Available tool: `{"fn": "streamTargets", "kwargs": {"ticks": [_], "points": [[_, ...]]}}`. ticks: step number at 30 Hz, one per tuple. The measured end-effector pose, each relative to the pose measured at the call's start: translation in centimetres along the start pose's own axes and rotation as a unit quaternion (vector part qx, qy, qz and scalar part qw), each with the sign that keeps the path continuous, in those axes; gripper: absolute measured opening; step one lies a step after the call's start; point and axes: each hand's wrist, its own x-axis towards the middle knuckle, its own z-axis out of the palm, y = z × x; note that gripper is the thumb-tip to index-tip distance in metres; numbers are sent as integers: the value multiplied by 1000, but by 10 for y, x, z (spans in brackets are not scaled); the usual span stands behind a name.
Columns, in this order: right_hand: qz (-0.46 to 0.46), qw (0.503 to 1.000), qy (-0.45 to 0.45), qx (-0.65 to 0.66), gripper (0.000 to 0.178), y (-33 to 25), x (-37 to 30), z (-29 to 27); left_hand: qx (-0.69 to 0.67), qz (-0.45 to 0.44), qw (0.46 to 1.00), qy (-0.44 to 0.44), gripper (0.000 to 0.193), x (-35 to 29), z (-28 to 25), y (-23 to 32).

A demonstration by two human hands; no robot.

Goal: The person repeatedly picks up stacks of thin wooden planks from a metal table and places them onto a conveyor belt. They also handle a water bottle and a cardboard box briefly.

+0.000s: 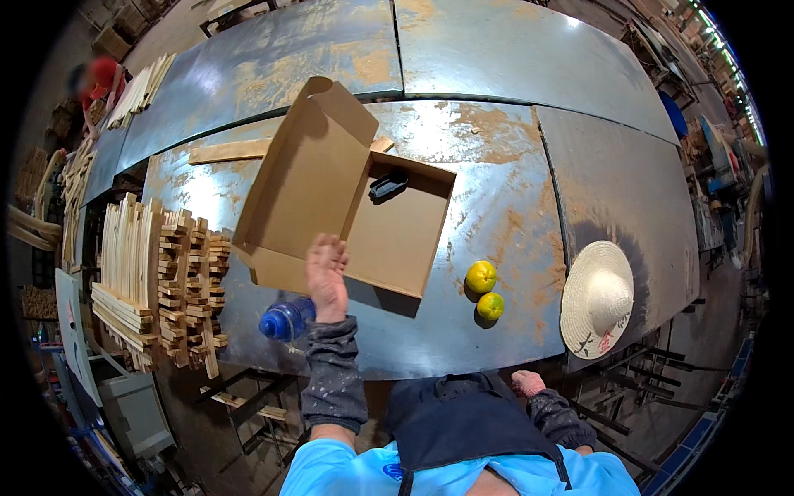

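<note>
My left hand (327, 278) is raised over the near left edge of an open cardboard box (397, 240), its fingers stretched out and nothing in them. The box's lid (302, 178) stands folded back toward the left. Inside, near the far left corner, lies a small black object (389, 186); its kind is unclear. A blue plastic bottle (286, 320) lies on its side by my left wrist. My right hand (528, 383) is low at the table's near edge, beside my dark apron, with its fingers curled in and nothing seen in them. Two yellow-green citrus fruits (480, 277) sit right of the box.
A straw hat (599, 300) lies at the table's right side. Stacks of wooden strips (132, 273) stand on the left, and a wooden slat (227, 151) lies behind the lid. Sawdust patches mark the metal tabletop (496, 198). Far left, a person in red (103, 78) is by more strips.
</note>
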Motion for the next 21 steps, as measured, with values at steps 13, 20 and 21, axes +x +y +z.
{"fn": "streamTargets", "kwargs": {"ticks": [13,20,21], "points": [[52,994,76,-51,43,56,-52,-4,770,80,617,-137,77,217,65,-149],[31,995,56,-79,32,39,-55,-1,723,76,678,-112,35,220,69,-152],[-33,990,25,-133,32,32,-50,-2,678,50,728,-87,36,210,68,-150]]}}
